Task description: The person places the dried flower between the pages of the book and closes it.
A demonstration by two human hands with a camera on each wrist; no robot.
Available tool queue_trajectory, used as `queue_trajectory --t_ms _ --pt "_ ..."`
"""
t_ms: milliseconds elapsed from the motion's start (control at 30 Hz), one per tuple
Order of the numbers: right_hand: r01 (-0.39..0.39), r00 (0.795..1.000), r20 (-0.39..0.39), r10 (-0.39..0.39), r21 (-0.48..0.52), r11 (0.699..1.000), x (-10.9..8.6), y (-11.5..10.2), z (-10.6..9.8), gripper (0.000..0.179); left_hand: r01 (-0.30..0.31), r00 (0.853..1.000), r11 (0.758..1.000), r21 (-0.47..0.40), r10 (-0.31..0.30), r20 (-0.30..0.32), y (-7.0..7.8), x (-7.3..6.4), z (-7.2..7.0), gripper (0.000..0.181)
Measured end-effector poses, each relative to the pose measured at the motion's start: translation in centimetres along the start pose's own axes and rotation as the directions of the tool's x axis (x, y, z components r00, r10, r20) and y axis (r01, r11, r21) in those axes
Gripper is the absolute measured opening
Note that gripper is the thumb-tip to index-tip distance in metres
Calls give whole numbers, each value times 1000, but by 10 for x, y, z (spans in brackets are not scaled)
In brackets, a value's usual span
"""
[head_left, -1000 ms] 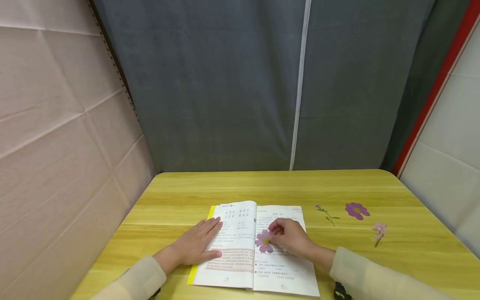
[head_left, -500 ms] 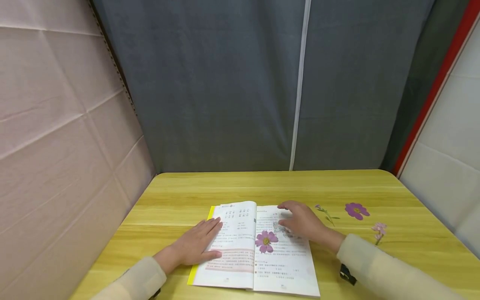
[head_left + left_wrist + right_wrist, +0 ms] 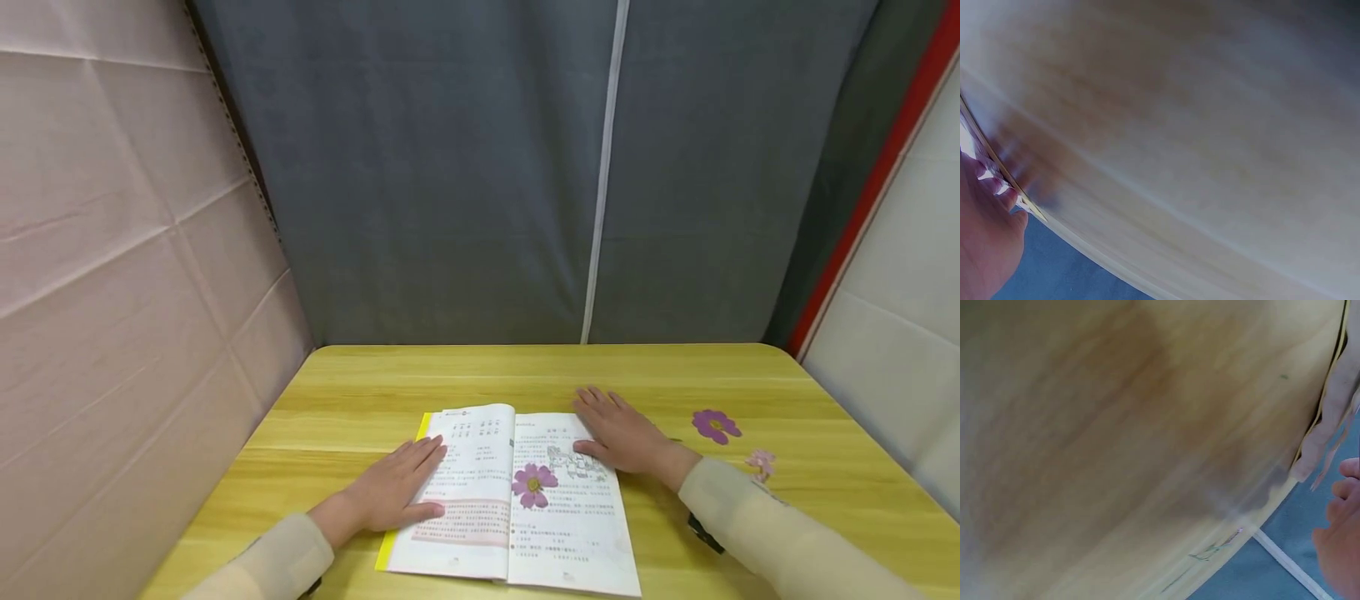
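An open book (image 3: 573,550) with printed pages lies on the table in the head view. On its right page, close to the fold, is a flat pink flower (image 3: 534,486) with a yellow centre. My left hand (image 3: 390,490) rests on the left page with its fingers straight. Over the upper right edge of the book is my right hand (image 3: 628,435), fingers extended and holding nothing. In the head view it covers most of a thin-stemmed sprig (image 3: 1215,547), which shows in the right wrist view.
To the right on the wooden table (image 3: 450,375) lie a purple flower (image 3: 716,426) and a pale pink sprig (image 3: 762,461), the latter partly behind my right sleeve. A grey curtain (image 3: 450,208) hangs beyond the far edge.
My right hand has let go of the pink flower, leaving it on the page, and has moved right and away to the book's outer edge. My left hand has stayed still.
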State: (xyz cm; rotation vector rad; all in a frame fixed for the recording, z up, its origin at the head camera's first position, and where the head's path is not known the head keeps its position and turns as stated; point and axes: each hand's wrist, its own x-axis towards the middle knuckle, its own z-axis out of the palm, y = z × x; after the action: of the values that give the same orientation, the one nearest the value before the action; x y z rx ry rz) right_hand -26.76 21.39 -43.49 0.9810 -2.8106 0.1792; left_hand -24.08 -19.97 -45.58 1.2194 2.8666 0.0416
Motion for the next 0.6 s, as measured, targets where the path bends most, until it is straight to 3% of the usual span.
queue_trajectory --t_ms 300,600 --pt "-44 996 81 42 24 999 -1 4 5 76 6 1000 1000 -1 -6 15 1 -1 -2 90" --pt "-54 996 74 52 18 998 -3 3 6 75 22 999 1000 12 -23 38 1 0 -2 92"
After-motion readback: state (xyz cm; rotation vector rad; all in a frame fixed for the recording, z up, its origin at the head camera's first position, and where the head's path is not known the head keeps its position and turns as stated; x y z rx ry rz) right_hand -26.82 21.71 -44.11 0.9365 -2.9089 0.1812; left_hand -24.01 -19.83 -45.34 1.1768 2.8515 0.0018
